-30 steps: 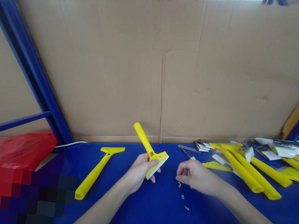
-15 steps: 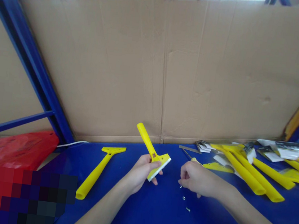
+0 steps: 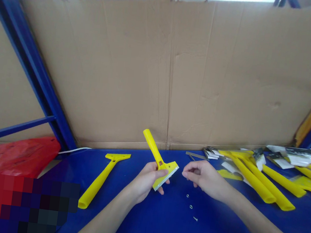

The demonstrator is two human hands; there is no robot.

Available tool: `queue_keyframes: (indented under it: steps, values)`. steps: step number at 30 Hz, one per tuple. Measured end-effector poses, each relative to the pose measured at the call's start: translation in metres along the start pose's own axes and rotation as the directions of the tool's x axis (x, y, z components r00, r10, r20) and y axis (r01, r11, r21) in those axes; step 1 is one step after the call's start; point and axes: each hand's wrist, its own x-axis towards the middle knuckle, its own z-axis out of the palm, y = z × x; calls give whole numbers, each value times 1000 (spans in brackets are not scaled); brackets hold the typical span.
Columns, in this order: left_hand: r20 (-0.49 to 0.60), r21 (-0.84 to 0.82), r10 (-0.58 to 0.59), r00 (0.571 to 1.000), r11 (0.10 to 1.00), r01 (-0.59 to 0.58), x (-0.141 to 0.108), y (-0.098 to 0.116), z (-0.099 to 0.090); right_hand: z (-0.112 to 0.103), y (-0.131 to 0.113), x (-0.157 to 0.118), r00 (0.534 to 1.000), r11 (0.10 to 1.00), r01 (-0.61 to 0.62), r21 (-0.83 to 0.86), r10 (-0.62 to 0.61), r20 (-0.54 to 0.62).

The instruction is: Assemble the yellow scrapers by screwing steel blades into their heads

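Note:
My left hand (image 3: 147,180) is closed around the head of a yellow scraper (image 3: 153,146), its thumb on top and its handle pointing up and away. A pale blade edge shows along the head. Just right of it, my right hand (image 3: 198,174) is raised with thumb and forefinger pinched; whatever is between the fingertips is too small to make out. Below that hand, two small nuts (image 3: 191,207) and a screw (image 3: 195,219) lie on the blue table (image 3: 147,229).
A second yellow scraper (image 3: 99,181) lies at left. Several yellow handles (image 3: 266,183) and packaging (image 3: 303,155) are piled at right. Thin metal blades (image 3: 210,152) lie near the cardboard wall (image 3: 138,73). A red bag (image 3: 26,155) sits far left, beside a blue post (image 3: 44,76).
My right hand has lifted away from the nuts and moved up and slightly left, closer to the scraper head. My left hand and its scraper have hardly moved.

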Motion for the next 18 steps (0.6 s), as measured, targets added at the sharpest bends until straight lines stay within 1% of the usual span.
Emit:
queue_keyframes:
  steps: [3,6,10,14,18]
  values:
    - [41,-8,6,999,1000,-6,-1,-2,1,7,2,7,990,994,77,84,-66,-126]
    - [82,-7,6,997,1000,-5,-2,-3,4,17,6,14,971,982,150,115,-124,-205]
    - [119,-2,12,993,1000,-12,-3,-3,9,26,8,18,954,972,212,105,-182,-238]
    - [119,4,19,993,1000,-20,-3,-4,10,28,7,15,944,970,234,65,-211,-255]
    - [122,-8,54,991,999,-54,-2,-6,9,30,6,15,934,971,240,8,-228,-274]
